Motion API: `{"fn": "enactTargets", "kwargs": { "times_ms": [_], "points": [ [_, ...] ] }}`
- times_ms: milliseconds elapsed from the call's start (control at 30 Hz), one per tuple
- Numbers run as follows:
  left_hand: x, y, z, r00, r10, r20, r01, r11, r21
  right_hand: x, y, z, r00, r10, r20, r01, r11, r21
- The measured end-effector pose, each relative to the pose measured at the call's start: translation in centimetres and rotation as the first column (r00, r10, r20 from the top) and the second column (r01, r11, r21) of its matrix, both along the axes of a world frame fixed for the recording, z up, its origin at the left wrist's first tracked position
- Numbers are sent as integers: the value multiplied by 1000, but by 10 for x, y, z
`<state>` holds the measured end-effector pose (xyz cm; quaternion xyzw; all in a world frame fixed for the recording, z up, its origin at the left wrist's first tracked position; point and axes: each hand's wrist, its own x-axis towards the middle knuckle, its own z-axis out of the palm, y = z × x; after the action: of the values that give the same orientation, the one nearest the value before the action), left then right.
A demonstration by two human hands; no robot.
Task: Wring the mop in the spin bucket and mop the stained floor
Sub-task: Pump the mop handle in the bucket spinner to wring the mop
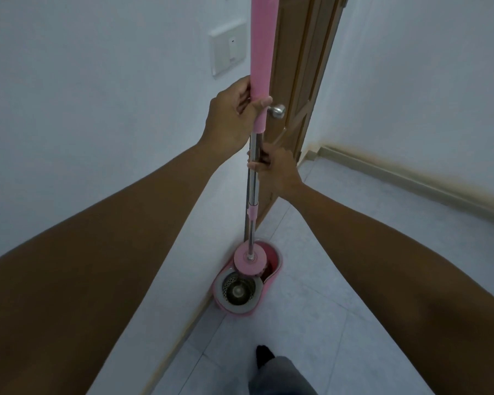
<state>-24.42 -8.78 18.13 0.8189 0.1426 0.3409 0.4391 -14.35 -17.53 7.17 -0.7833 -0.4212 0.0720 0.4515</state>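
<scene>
The mop (254,172) stands nearly upright, its long axis running from the pink foam grip at the top edge of the view down to the round pink head (250,259), which points at the floor and sits over the pink spin bucket (277,259), partly above the far water side and overlapping the rim of the steel wringer basket (237,290). The left hand (233,112) is wrapped closed around the lower end of the foam grip; the right hand (277,169) is clamped on the bare metal shaft just below it. The bucket rests on the tiled floor (340,280) against the foot of the left wall (111,95), near the wooden door (297,67). Open floor spreads to the right as far as the skirting board (411,178); a dark-socked foot (264,356) stands on the tiles nearer the viewer.
</scene>
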Motion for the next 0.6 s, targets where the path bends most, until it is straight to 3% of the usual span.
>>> {"fn": "enactTargets", "kwargs": {
  "times_ms": [600],
  "points": [
    [-24, 16, -51, 995, 62, -78, -64, 998, -24, -38, 10, -43, 996, 32, -86, -43, 991, -128]
  ]
}}
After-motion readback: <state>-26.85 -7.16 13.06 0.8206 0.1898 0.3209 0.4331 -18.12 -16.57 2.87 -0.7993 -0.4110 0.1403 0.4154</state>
